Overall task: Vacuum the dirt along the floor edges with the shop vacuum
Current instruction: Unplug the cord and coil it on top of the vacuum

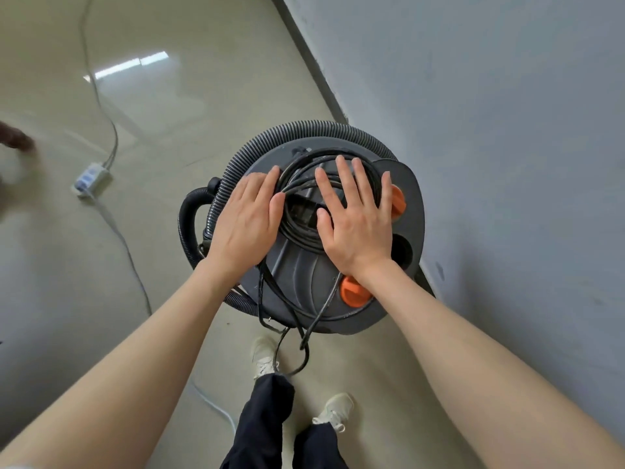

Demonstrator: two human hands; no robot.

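The floor (176, 106), a pale glossy expanse, fills the left and bottom of the frame and meets the grey wall (490, 113) along a dark edge running from the top centre down toward the middle right. The shop vacuum (304, 275) stands at the centre of the frame, close against that wall; it is a dark round canister seen from above, and it looks bulky and fairly heavy, rigid plastic that likely wants moving by its body or lid rather than by anything loose on top. Its ribbed hose (243, 154) curls around the upper and left rim of the lid, bendable yet springy, so it may whip free if tugged. The black power cord (297, 238) lies coiled on the lid with loops hanging off the lower edge toward the person's shoes; it is limp and prone to tangling, best taken as a bundle. The left hand (243, 221) lies flat with fingers straight and close together on the left of the lid, fingertips touching the coil. The right hand (355, 218) is spread wide, palm down over the coil's right side, gripping nothing. Two orange latches (353, 292) sit on the lid's right rim, small hard clips. At the middle left of the frame a white power strip (91, 179) rests on the floor with its pale cable trailing away.
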